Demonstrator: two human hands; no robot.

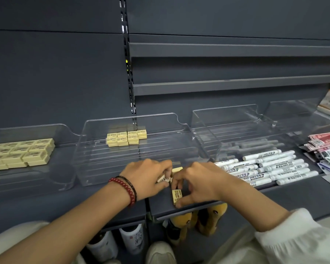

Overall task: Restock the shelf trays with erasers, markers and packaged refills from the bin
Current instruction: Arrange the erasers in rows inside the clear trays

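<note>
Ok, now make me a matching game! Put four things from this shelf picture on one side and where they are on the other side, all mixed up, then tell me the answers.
Things:
1. white markers
2. red bead bracelet
3. packaged refills
4. loose eraser

Places:
A. pinched in the right hand
B. at the far right end of the shelf
C. in the clear tray just right of both hands
D. on the wrist of the left hand

Pairs: 1-C, 2-D, 3-B, 4-A.
</note>
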